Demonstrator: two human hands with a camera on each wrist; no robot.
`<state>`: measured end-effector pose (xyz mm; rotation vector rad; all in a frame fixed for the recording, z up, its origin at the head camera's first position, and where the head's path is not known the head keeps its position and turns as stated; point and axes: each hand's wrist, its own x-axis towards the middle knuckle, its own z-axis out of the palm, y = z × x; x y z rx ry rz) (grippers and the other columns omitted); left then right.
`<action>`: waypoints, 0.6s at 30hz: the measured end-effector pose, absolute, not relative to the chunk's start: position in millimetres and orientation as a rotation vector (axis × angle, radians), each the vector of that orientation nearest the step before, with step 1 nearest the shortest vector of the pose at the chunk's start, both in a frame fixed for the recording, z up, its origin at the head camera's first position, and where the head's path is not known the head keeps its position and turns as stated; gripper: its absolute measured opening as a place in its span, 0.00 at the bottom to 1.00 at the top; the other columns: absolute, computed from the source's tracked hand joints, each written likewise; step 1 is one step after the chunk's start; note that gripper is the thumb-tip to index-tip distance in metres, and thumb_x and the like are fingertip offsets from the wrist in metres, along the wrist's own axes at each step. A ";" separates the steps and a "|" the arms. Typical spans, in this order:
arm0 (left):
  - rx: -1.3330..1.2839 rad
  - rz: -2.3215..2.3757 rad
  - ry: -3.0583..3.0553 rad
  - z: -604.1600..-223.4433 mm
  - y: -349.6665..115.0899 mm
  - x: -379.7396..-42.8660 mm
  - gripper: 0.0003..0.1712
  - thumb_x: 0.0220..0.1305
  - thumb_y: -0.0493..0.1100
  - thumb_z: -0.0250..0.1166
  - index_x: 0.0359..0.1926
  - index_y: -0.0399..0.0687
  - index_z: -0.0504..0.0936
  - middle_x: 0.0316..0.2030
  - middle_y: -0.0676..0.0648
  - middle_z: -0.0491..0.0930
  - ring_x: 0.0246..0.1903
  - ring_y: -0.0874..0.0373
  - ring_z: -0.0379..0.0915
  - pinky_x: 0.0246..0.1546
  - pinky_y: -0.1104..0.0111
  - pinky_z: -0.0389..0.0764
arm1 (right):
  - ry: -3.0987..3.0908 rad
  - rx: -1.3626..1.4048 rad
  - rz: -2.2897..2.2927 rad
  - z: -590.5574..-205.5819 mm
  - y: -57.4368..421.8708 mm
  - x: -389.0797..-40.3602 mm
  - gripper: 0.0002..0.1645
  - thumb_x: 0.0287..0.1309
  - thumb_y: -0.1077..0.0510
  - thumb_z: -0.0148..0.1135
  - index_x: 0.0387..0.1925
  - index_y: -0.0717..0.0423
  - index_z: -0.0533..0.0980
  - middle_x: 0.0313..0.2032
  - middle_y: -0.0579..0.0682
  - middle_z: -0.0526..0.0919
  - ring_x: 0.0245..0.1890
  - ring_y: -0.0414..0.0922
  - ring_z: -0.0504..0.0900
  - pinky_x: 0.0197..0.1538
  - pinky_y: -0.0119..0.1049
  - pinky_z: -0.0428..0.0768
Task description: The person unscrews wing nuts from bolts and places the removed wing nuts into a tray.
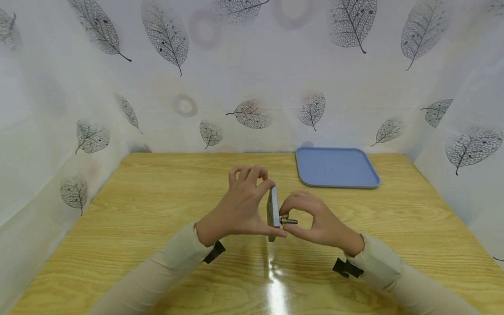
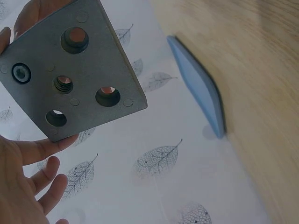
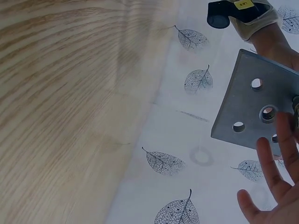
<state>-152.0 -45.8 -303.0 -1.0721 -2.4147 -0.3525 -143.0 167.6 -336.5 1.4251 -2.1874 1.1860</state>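
My left hand (image 1: 241, 206) holds a square grey metal plate (image 1: 272, 208) upright above the table, thumb at its lower edge and fingers at its upper edge. Several round holes pierce the plate, as the left wrist view shows, and a socket-head bolt (image 2: 21, 73) sits in one corner hole. On the plate's other face the bolt's threaded end (image 1: 292, 222) sticks out toward my right hand (image 1: 324, 224). Thumb and forefinger of that hand pinch a brass-coloured nut on the bolt close to the plate, partly hidden by the fingertips.
A blue tray (image 1: 336, 167) lies at the back right of the wood-grain table (image 1: 177, 188). Behind and on both sides hangs a white sheet (image 1: 256, 65) printed with leaves. Each wrist carries a black strap (image 1: 214, 252).
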 end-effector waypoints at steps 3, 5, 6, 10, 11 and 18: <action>-1.073 -0.358 -2.407 -303.1 -45.7 -152.3 0.49 0.21 0.81 0.68 0.39 0.51 0.76 0.42 0.50 0.62 0.45 0.53 0.57 0.51 0.50 0.53 | -2.127 1.446 1.172 -337.1 166.7 -143.9 0.07 0.59 0.55 0.62 0.39 0.51 0.77 0.35 0.44 0.80 0.38 0.39 0.76 0.53 0.39 0.69; -1.075 -0.359 -2.404 -302.9 -45.8 -152.1 0.49 0.21 0.81 0.68 0.39 0.51 0.76 0.42 0.50 0.62 0.45 0.53 0.57 0.52 0.50 0.53 | -2.079 1.462 1.160 -337.5 166.0 -144.3 0.08 0.60 0.54 0.61 0.38 0.52 0.78 0.35 0.46 0.80 0.38 0.40 0.76 0.56 0.38 0.68; -1.076 -0.361 -2.404 -302.7 -45.9 -152.1 0.49 0.21 0.81 0.68 0.39 0.51 0.76 0.42 0.50 0.62 0.45 0.53 0.57 0.52 0.50 0.53 | -2.059 1.467 1.152 -337.7 165.6 -144.4 0.08 0.60 0.53 0.60 0.38 0.53 0.78 0.35 0.46 0.81 0.38 0.40 0.77 0.57 0.38 0.67; -1.073 -0.354 -2.407 -302.6 -45.8 -151.9 0.49 0.22 0.81 0.68 0.40 0.51 0.76 0.42 0.50 0.62 0.45 0.53 0.57 0.52 0.51 0.53 | -2.007 1.469 1.130 -338.0 164.7 -143.9 0.09 0.61 0.53 0.59 0.36 0.55 0.78 0.34 0.47 0.81 0.39 0.41 0.77 0.62 0.36 0.64; -1.071 -0.355 -2.408 -302.5 -45.8 -151.8 0.49 0.22 0.81 0.68 0.40 0.51 0.76 0.42 0.50 0.62 0.45 0.53 0.57 0.52 0.51 0.53 | -1.994 1.468 1.121 -338.0 164.5 -143.7 0.09 0.61 0.53 0.59 0.36 0.54 0.78 0.35 0.47 0.81 0.39 0.42 0.77 0.64 0.35 0.63; -1.066 -0.350 -2.420 -302.0 -45.9 -151.2 0.49 0.21 0.81 0.68 0.40 0.51 0.76 0.42 0.50 0.62 0.46 0.53 0.58 0.52 0.50 0.53 | -1.823 1.491 1.002 -338.2 162.1 -144.7 0.09 0.61 0.55 0.59 0.33 0.56 0.78 0.33 0.50 0.80 0.38 0.45 0.77 0.68 0.38 0.60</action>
